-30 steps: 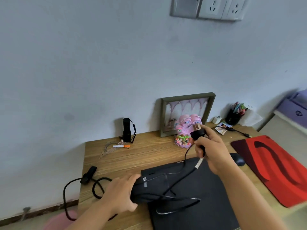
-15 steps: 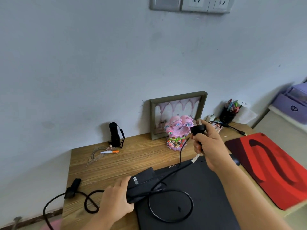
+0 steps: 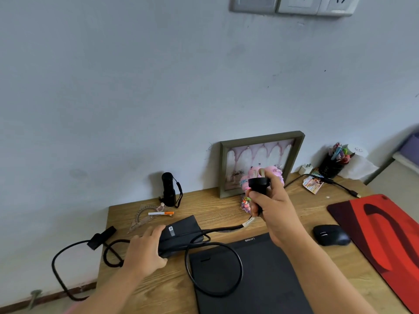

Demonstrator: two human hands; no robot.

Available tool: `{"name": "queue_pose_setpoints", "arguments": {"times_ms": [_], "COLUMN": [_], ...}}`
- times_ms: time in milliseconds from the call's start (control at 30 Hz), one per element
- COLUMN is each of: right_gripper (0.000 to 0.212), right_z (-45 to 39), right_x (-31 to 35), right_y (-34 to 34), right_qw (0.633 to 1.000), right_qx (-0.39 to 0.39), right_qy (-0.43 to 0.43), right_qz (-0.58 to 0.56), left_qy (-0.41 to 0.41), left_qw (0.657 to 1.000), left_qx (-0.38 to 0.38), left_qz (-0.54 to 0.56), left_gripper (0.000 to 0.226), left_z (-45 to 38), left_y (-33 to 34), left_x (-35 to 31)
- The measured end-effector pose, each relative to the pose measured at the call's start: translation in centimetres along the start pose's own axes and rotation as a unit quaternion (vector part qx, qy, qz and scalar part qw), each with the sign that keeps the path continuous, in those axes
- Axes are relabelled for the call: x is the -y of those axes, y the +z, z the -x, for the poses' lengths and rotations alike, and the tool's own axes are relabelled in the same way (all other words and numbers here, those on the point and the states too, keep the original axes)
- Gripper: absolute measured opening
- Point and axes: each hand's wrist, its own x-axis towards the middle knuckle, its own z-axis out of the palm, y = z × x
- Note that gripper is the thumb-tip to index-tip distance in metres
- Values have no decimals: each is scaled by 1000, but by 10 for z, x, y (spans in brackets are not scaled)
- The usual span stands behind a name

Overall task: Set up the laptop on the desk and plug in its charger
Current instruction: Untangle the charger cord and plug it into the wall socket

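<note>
A closed black laptop lies flat on the wooden desk in front of me. My right hand holds the charger's black wall plug up above the desk, prongs pointing upward. My left hand grips the black power brick, which rests on the desk just left of the laptop. The black cable loops over the laptop's lid and trails off the desk's left edge. White wall sockets sit high on the wall, far above the plug.
A framed picture and pink ornament stand behind my right hand. A black torch, protractor and orange-tipped pen lie at the back left. A black mouse, red mouse mat and pen holder occupy the right side.
My left hand slid the power brick left off the laptop lid onto the desk. My right hand lifted the plug slightly higher, and the cable loop spread across the lid.
</note>
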Motion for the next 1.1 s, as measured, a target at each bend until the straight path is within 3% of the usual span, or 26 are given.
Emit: {"name": "queue_pose_setpoints", "arguments": {"times_ms": [267,433,533,633,700,833,933,1033,1100], "right_gripper": [47,39,40,40,41,41,44,47,51], "right_z": [-6,-8,-9,-10,-12,-15,-18,-24,-30], "right_x": [-11,2,19,40,53,74,87,101,112], "right_y": [12,18,23,27,28,23,14,2,-7], "right_qw": [1000,995,985,977,971,964,964,970,975], "right_qx": [-13,-3,11,27,25,8,-1,-27,-44], "right_qy": [12,3,-24,-78,-110,-146,-172,-191,-198], "right_qz": [-16,-103,-170,-198,-212,-220,-201,-148,-93], "left_qy": [22,66,143,163,126,53,27,26,37], "left_qw": [999,997,984,963,950,913,922,894,887], "left_qx": [20,41,28,-9,31,59,-69,-208,-257], "left_qz": [25,-7,100,215,285,400,381,397,382], "left_gripper": [87,94,82,35,10,22,27,16,18], "left_z": [-5,1,11,21,27,30,22,10,3], "left_y": [18,16,9,-1,-9,-31,-58,-97,-123], "left_x": [14,6,-9,-30,-42,-53,-58,-70,-79]}}
